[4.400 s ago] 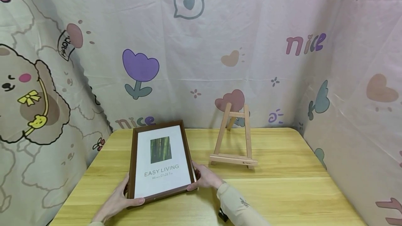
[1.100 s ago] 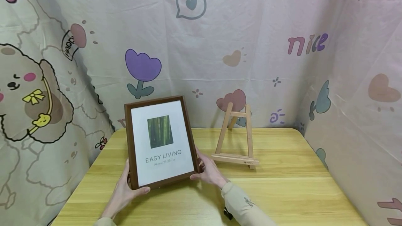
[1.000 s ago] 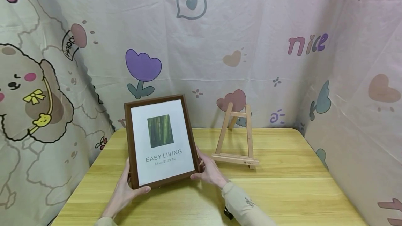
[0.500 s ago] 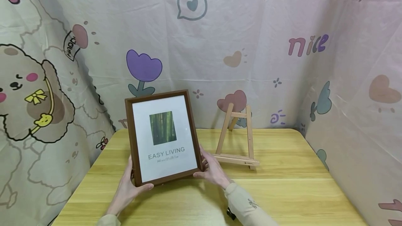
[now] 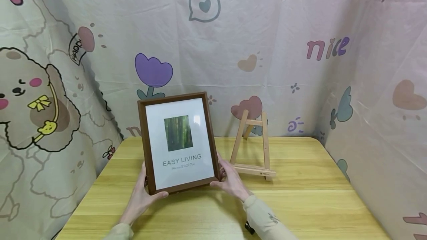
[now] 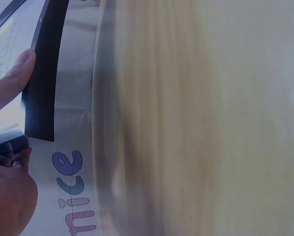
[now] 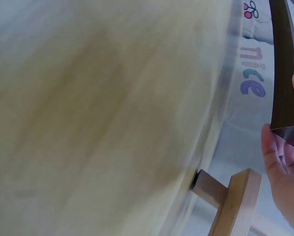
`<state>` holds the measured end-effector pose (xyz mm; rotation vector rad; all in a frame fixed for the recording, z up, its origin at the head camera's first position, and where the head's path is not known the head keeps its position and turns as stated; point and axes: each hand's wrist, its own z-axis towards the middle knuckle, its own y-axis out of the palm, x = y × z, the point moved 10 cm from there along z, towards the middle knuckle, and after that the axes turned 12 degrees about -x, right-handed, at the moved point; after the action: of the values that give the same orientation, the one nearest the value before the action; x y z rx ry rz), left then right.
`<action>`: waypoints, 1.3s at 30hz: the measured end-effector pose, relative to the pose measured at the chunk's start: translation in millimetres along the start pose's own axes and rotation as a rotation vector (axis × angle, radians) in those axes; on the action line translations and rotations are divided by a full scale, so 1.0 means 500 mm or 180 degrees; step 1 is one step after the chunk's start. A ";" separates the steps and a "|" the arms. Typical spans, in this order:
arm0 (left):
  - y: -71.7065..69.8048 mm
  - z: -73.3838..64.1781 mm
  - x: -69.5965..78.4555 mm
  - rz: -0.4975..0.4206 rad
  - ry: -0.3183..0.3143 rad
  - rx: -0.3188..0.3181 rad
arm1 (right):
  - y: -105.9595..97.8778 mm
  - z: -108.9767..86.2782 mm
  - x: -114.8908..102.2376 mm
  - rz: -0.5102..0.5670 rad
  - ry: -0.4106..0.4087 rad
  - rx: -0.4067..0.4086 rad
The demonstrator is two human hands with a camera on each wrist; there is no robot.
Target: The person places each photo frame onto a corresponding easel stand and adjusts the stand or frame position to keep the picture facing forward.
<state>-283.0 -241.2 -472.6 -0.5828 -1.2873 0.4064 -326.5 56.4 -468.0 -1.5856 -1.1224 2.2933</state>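
Note:
A brown picture frame (image 5: 144, 140) with a white insert reading EASY LIVING is held up over the table, leaning back and slightly tilted. My left hand (image 5: 139, 199) grips its lower left corner, thumb across the front edge and fingers behind. At the lower right corner my right hand (image 5: 231, 180) grips it the same way. In the left wrist view the thumb (image 6: 16, 78) presses on the frame's dark edge (image 6: 44, 83). The right wrist view has fingers (image 7: 274, 157) under the frame's corner (image 7: 287, 98). A small wooden easel (image 5: 265, 147) stands just right of the frame.
The wooden table (image 5: 310, 195) carries the easel near its back. Printed cloth (image 5: 213, 40) hangs behind and on both sides. The easel's front ledge (image 5: 255, 170) lies close to my right hand; part of the easel (image 7: 238, 206) shows in the right wrist view.
From lying low over the table, the picture frame has been raised and tipped more upright. Lately it has moved a little right and up, both hands moving with it. The easel stays put.

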 end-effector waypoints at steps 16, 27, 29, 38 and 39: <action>0.018 0.025 0.035 0.0138 0.0297 0.0107 | -0.041 -0.025 0.015 0.0015 0.0042 0.0213; 0.034 0.043 0.059 0.0151 0.0420 0.0129 | -0.068 -0.042 0.023 -0.0042 0.0133 0.0322; 0.038 0.047 0.063 0.0168 0.0421 0.0121 | -0.073 -0.046 0.027 -0.0038 0.0165 0.0332; 0.056 0.067 0.081 0.0010 0.0506 0.0010 | -0.097 -0.058 0.038 -0.0024 0.0186 0.0381; 0.058 0.069 0.083 0.0004 0.0512 0.0002 | -0.100 -0.059 0.039 -0.0022 0.0184 0.0384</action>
<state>-305.4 -188.0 -452.4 -0.6039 -1.1329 0.3537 -324.2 116.1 -455.7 -1.5896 -0.9559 2.2491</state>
